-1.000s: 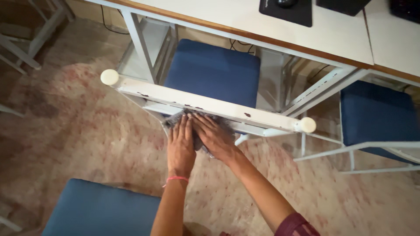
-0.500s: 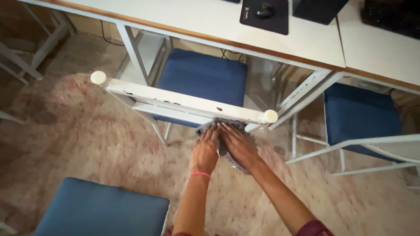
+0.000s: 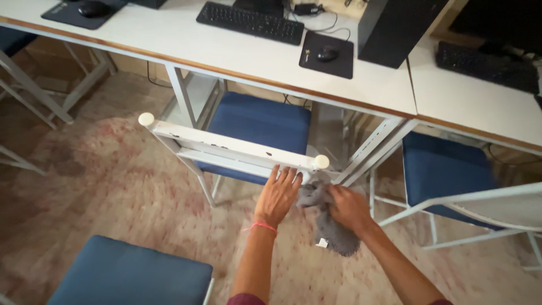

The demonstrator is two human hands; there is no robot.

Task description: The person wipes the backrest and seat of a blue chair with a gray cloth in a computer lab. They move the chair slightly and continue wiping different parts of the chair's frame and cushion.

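**Hands and cloth at the chair back**

Nearest the camera, the corner of a blue seat cushion (image 3: 132, 274) fills the lower left. Above it, 2 bare forearms reach forward over a worn, reddish patterned floor (image 3: 101, 175).

The left hand (image 3: 276, 195) has a pink band at the wrist. Its fingers are straight and slightly spread, and their tips touch the underside of the white chair back (image 3: 231, 148) near its right end. It holds nothing.

The right hand (image 3: 350, 208) is closed around a grey cloth (image 3: 330, 229), fingers curled and gripping the bunched fabric. The cloth hangs below the hand, and its upper fold rises toward the round knob (image 3: 321, 161) on the right end of the chair back. Whether it touches the knob cannot be told.

Beyond the chair back lies the chair's blue seat (image 3: 257, 127), pushed under a white desk (image 3: 226, 53). The desk's slanted white legs (image 3: 372, 151) stand just right of the hands. A 2nd blue chair (image 3: 446, 166) stands further right.

On the desk: a keyboard (image 3: 251, 22), a mouse (image 3: 327, 53) on a black pad, and a black computer case (image 3: 395, 25).
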